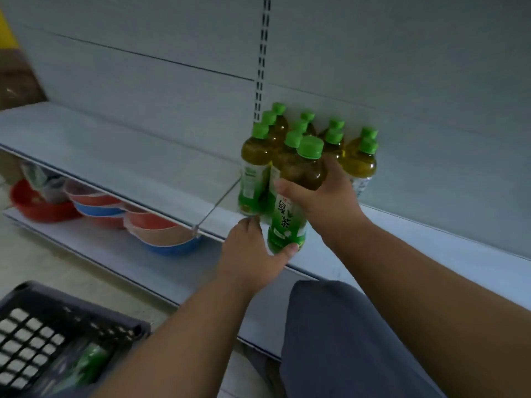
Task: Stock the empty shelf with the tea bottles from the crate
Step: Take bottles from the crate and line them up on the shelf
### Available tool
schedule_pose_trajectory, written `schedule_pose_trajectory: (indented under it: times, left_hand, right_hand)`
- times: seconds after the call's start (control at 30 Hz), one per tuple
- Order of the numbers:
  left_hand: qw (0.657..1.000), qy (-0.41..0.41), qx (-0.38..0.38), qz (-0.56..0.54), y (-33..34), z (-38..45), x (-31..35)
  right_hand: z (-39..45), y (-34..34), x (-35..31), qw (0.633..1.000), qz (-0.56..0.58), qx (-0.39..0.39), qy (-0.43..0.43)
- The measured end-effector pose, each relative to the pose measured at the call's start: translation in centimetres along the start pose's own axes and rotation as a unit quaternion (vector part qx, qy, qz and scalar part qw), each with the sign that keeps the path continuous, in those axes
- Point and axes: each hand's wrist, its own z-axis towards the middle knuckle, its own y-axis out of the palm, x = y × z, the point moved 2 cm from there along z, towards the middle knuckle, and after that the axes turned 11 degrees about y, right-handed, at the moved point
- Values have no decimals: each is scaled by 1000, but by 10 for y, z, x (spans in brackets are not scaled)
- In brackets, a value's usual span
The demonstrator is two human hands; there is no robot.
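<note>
Several green-capped tea bottles (pixel 360 159) stand clustered on the grey shelf (pixel 115 145), against its back panel. My right hand (pixel 324 193) grips the upper body of one more tea bottle (pixel 287 222) with a green label, held at the shelf's front edge. My left hand (pixel 253 251) holds the base of that same bottle, thumb pressed on its lower label, fingers near a neighbouring bottle (pixel 253 179). The black plastic crate (pixel 46 334) sits at the lower left, with a blurred green bottle (pixel 86 366) inside.
A thin wire divider (pixel 218 202) crosses the shelf left of the bottles. On the lower shelf (pixel 86 242) lie stacked red, blue and tan plastic basins (pixel 161 234). My knee in grey trousers (pixel 344 340) is in front of the shelf. A slotted upright (pixel 263 53) runs up the back panel.
</note>
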Motion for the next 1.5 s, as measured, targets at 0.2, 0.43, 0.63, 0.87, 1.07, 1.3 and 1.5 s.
schedule_pose_trajectory:
  times: [0.2, 0.43, 0.63, 0.87, 1.07, 1.3, 1.5]
  left_hand:
    - [984, -31, -86, 155, 66, 19, 5]
    - [961, -51, -126, 242, 86, 23, 7]
    - [958, -52, -138, 244, 85, 23, 9]
    - [956, -60, -127, 256, 88, 23, 8]
    - [953, -65, -126, 269, 91, 24, 5]
    - [952, -62, -133, 268, 92, 26, 3]
    - [967, -56, -82, 234, 50, -11, -9]
  right_hand:
    - [25, -20, 48, 995, -24, 83, 46]
    - [25, -16, 65, 990, -99, 94, 31]
    - [21, -18, 67, 985, -139, 97, 29]
    - [37, -21, 65, 982, -158, 101, 24]
    - [66, -24, 63, 975, -181, 131, 19]
    - [56, -22, 67, 979, -153, 131, 27]
    - [-5, -16, 70, 971, -202, 128, -14]
